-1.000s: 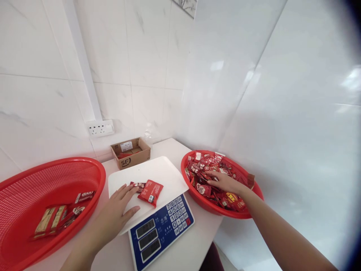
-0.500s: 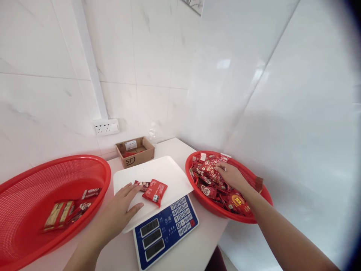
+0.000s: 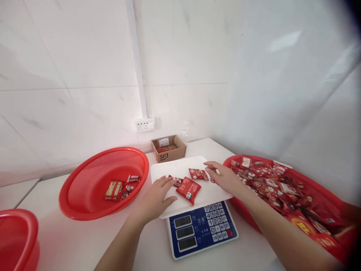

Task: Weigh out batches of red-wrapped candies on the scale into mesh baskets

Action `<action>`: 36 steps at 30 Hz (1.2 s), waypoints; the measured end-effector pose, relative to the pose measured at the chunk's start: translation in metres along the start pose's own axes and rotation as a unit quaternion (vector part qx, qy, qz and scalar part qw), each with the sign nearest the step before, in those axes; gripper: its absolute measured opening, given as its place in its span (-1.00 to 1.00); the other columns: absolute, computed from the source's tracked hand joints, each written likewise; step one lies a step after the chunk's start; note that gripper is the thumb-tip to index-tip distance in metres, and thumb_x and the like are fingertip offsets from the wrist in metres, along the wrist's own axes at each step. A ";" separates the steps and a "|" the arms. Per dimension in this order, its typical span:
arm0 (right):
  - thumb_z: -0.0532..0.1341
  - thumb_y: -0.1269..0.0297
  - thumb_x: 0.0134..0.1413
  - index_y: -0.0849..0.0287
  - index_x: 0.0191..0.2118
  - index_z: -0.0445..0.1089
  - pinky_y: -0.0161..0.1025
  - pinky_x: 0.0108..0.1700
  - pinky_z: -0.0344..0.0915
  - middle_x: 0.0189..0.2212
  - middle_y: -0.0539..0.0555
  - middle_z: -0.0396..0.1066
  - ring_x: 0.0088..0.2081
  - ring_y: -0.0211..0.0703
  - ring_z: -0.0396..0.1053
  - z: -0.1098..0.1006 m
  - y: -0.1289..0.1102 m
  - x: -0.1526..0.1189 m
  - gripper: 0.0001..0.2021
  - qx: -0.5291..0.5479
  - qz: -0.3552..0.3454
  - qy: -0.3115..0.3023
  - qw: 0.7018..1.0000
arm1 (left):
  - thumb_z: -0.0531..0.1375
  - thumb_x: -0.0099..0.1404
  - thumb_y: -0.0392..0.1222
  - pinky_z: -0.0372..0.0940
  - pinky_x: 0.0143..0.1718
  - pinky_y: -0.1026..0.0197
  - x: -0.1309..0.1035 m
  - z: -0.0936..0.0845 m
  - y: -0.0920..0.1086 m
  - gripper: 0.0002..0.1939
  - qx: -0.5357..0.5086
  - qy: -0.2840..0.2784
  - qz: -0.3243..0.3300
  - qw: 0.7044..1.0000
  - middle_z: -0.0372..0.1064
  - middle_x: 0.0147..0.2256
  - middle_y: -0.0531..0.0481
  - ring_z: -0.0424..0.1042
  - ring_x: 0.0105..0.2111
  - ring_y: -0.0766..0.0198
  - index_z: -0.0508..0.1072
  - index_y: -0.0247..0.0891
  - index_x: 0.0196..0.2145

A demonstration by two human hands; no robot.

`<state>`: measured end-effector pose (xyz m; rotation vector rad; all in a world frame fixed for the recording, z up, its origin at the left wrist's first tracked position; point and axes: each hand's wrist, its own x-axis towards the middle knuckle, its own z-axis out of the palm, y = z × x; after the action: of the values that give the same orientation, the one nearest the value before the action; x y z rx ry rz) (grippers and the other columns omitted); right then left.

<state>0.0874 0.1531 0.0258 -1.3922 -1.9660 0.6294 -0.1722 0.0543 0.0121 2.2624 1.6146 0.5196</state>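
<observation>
My left hand (image 3: 158,197) lies open, fingers apart, over the left part of the white scale tray (image 3: 166,169), its fingertips at a small dark red packet (image 3: 177,181). A larger red packet (image 3: 188,189) rests on the tray beside that one. Behind it sits a patterned red packet (image 3: 198,174). My right hand (image 3: 221,177) is over the tray's right side, fingers apart, with another patterned packet (image 3: 212,180) partly hidden beneath it. Below the tray shows the blue scale panel (image 3: 200,229).
At right, a red basket (image 3: 245,214) holds many red packets. A red basket (image 3: 81,210) at left holds several packets. Another red basket (image 3: 28,229) is at the lower left edge. A cardboard box (image 3: 169,155) and a clear bottle (image 3: 184,131) stand behind the scale.
The view has turned left. My right hand has moved from the right basket to the scale tray, where more patterned packets now lie. My left hand remains at the tray.
</observation>
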 end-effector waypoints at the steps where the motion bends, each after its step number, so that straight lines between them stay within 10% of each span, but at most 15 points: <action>1: 0.05 0.13 0.08 0.07 -0.09 0.37 -0.12 -0.12 0.34 -0.21 0.06 0.48 -0.20 -0.06 0.42 0.006 -0.002 0.000 -0.68 0.010 -0.006 -0.007 1.000 | 0.03 0.32 0.02 -0.02 0.22 -0.05 0.000 -0.001 0.001 -0.47 -0.003 0.000 0.004 1.000 0.05 0.24 -0.05 -0.05 0.26 0.09 0.13 -0.09 0.21; 8: 0.10 0.09 0.03 0.10 -0.05 0.33 -0.09 -0.07 0.35 -0.16 0.12 0.45 -0.14 -0.07 0.41 0.041 -0.004 0.004 -0.63 0.135 -0.026 -0.022 0.990 | 0.05 0.31 -0.02 -0.04 0.23 -0.02 -0.001 -0.003 0.006 -0.48 -0.017 -0.007 0.015 1.000 0.06 0.24 -0.03 -0.06 0.26 0.10 0.15 -0.12 0.20; 20: -0.12 0.14 0.18 0.23 0.03 0.31 0.01 0.12 0.17 0.02 0.22 0.36 0.06 0.02 0.28 0.051 0.026 0.016 -0.55 -0.095 -0.062 -0.036 0.993 | 0.07 0.30 -0.03 -0.08 0.23 -0.06 -0.003 -0.004 0.004 -0.47 -0.001 -0.021 0.013 1.000 0.08 0.23 -0.08 -0.06 0.26 0.04 0.14 -0.13 0.20; 36: 0.08 -0.10 0.06 -0.05 0.19 0.18 0.27 0.22 -0.22 0.26 0.06 0.02 0.30 0.14 -0.21 0.063 -0.016 -0.018 -0.42 -0.152 -0.137 -0.191 0.960 | -0.17 0.22 0.37 -0.19 0.17 -0.35 0.000 0.005 0.003 -0.24 0.078 -0.006 0.001 0.997 0.08 0.21 -0.21 -0.07 0.24 -0.16 0.14 -0.14 0.20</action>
<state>0.0352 0.1299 -0.0094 -1.1976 -2.6011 0.5090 -0.1678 0.0527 0.0090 2.3738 1.7023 0.3918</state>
